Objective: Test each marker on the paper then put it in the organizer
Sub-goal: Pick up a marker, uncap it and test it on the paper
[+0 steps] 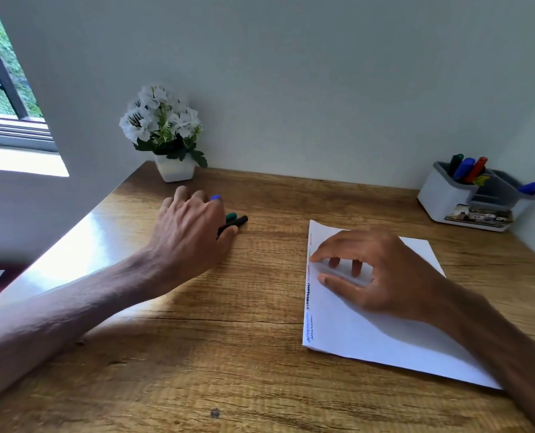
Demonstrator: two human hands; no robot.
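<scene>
A white paper sheet (369, 332) lies on the right of the wooden desk (213, 339), with several scribbled test lines along its left edge. My right hand (375, 273) rests on the sheet with fingertips spread, holding nothing. At the back left, my left hand (191, 226) reaches over a small group of loose markers. Its thumb and fingers close round a black marker (241, 220), and a green marker (231, 216) lies just behind it. A blue marker tip (215, 197) pokes out past the fingers. The white and grey organizer (444, 198) stands at the back right with several markers in it.
A white pot of artificial white flowers (166, 132) stands at the back, just behind my left hand. Walls close the desk at the back and on the right. A window (4, 89) is at the far left.
</scene>
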